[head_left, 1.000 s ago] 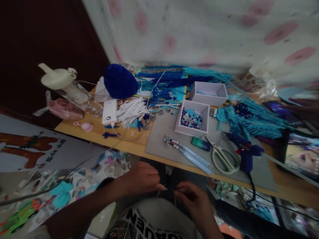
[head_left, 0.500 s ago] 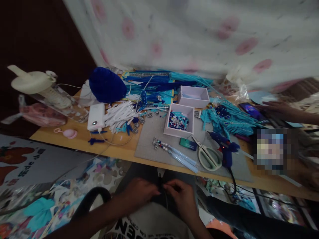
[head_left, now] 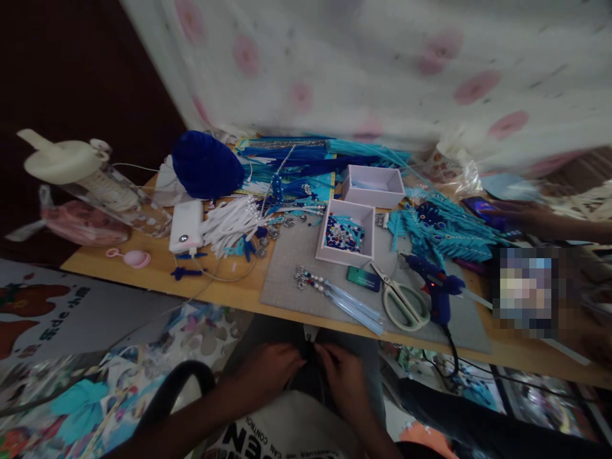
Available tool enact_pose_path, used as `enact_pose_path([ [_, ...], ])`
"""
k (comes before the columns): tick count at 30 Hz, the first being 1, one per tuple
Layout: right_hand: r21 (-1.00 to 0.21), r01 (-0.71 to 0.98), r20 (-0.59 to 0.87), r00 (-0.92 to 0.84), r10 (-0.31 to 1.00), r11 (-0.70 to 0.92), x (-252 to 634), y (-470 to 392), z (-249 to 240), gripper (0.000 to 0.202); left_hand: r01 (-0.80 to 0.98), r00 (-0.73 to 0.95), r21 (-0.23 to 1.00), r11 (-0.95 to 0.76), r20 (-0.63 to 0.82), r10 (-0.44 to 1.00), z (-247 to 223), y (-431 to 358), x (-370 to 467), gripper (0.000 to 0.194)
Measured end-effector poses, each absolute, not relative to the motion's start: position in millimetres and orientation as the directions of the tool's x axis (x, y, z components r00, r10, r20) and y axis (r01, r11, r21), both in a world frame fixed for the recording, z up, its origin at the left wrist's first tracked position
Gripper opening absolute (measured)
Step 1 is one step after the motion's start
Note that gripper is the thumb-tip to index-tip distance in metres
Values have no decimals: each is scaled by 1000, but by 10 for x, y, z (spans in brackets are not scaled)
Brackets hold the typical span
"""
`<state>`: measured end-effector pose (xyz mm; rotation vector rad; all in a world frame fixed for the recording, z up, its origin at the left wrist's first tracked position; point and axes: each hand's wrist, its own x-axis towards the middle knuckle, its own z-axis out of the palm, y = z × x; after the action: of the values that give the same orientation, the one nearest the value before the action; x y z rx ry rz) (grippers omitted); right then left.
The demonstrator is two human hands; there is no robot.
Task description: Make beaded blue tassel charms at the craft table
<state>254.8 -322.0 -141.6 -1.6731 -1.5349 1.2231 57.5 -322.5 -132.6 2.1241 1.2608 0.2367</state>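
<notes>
Head view: left hand [head_left: 275, 370] and right hand [head_left: 343, 371], lower centre, have drawn together over the last second, suggesting close fingertip work. Each grip is curled; contents cannot be determined. Beaded tassels [head_left: 335, 293] lie below mid-frame on the grey mat [head_left: 282, 287].

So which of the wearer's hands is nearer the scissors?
Right. In the picture, the right hand is below and left of the scissors; the left hand is farther left.

Two white boxes [head_left: 342, 255], centre; one pair of scissors [head_left: 389, 288], one glue gun [head_left: 437, 290], lower right; one bottle [head_left: 119, 191], left.
</notes>
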Motion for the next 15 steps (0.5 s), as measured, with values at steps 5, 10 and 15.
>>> enact_pose_path([
  [5, -880, 405, -295, -52, 954, -250, 2520, -3196, -1416, 49, 740, 469, 629, -239, -228, 853, -1250, -3203, 577, 23],
  [10, -882, 408, -278, -45, 960, -236, 2487, -3213, -1425, 55, 717, 453, 667, -204, -222, 864, -1310, -3218, 579, 23],
  [15, -861, 484, -210, -58, 976, -157, 2498, -3215, -1398, 60, 698, 469, 690, -192, -238, 850, -1377, -3234, 614, 28],
])
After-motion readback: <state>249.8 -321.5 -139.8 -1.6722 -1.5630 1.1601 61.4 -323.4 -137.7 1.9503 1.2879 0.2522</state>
